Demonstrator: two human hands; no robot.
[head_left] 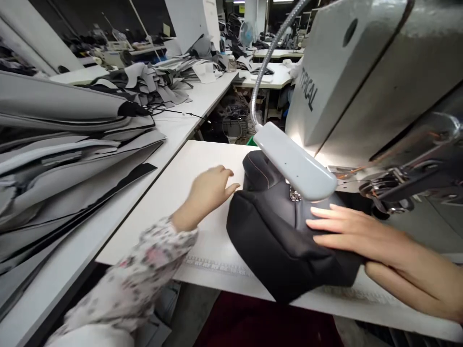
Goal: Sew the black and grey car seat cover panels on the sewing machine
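Observation:
A black leather-like sewn cover (260, 236), perhaps for a seat, lies bunched on the white machine table, with orange stitching along its far part. Its middle sits at the metal presser foot (295, 193) of a sewing machine (336, 72). My right hand (347, 231) rests flat on the cover's right side, fingers stretched out. To the left of the cover is my left hand (211, 190), fingers loosely apart and nothing in them. Its thumb comes close to the cover's edge; whether it touches I cannot tell. The lamp head partly hides the needle area.
A white lamp (296, 164) on a flexible metal neck hangs low over the cover. Stacked grey and black fabric pieces (72, 144) crowd the left table. Farther back lies a heap of scraps (155, 79). A ruler strip (217, 266) runs along the table's front edge.

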